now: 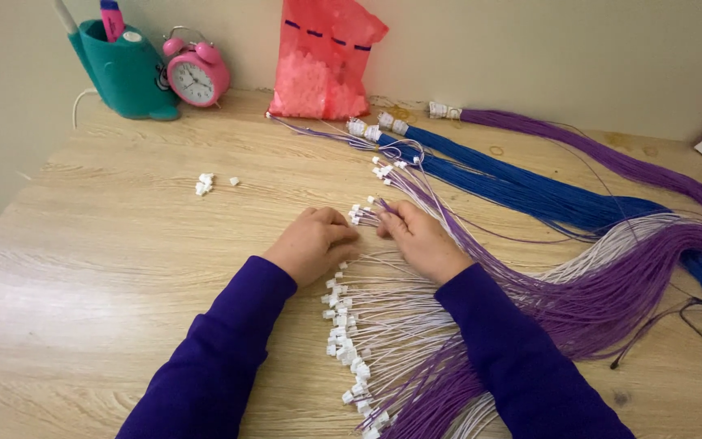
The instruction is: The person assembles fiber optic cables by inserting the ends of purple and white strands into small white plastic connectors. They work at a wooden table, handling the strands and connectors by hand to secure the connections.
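Leaning pink bag [322, 61] holding white connectors [312, 85]; hands apart.

At the back left of the wooden table [123, 195] stands a teal pen holder [127, 75] with a pink marker [112, 18] inside it. Just beside it is a pink alarm clock [196, 75]. Further right, a red plastic bag [322, 61] with small pale pieces leans against the wall. A few loose white connectors [205, 184] lie apart on the left part of the table. A bundle of blue wires [522, 185] lies on the right side, and a pair of glasses [692, 321] rests near the right edge.
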